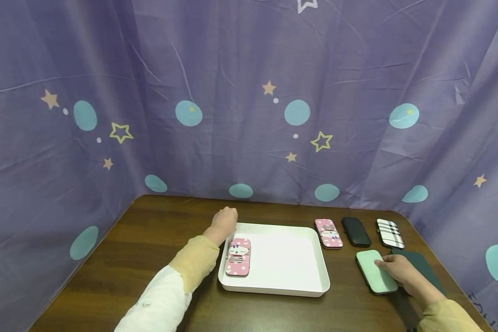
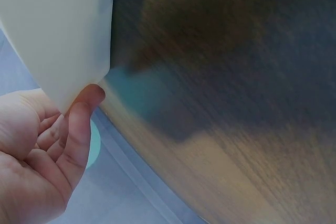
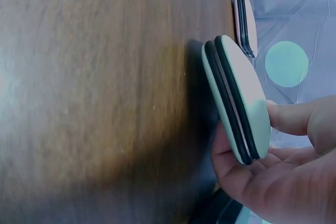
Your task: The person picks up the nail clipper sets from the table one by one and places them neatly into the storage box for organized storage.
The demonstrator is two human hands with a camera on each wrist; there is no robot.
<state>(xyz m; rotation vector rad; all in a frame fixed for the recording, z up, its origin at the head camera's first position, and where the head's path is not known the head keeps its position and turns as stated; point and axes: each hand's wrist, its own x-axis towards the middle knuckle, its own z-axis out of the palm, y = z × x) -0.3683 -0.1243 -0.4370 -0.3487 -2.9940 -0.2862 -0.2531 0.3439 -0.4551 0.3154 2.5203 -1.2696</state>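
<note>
My left hand (image 1: 225, 221) grips the white tray (image 1: 282, 290) at its far left corner, fingers curled at the rim; in the left wrist view the fingertips (image 2: 94, 95) meet the tray's corner. A pink case (image 1: 238, 269) with a cartoon animal print lies inside the tray at its left side. On the right, my right hand (image 1: 398, 269) holds a slim mint-green case (image 1: 375, 272) by its right edge, thumb on top and fingers beneath. The right wrist view shows the mint-green case's dark-lined side seam (image 3: 231, 98), tilted close over the table.
Behind the mint-green case lie another pink printed case (image 1: 329, 233), a black case (image 1: 356, 232) and a white plaid case (image 1: 390, 234). A dark green flat item (image 1: 425, 267) is partly hidden by my right hand. A purple curtain (image 1: 240, 152) hangs behind the wooden table (image 1: 120, 258).
</note>
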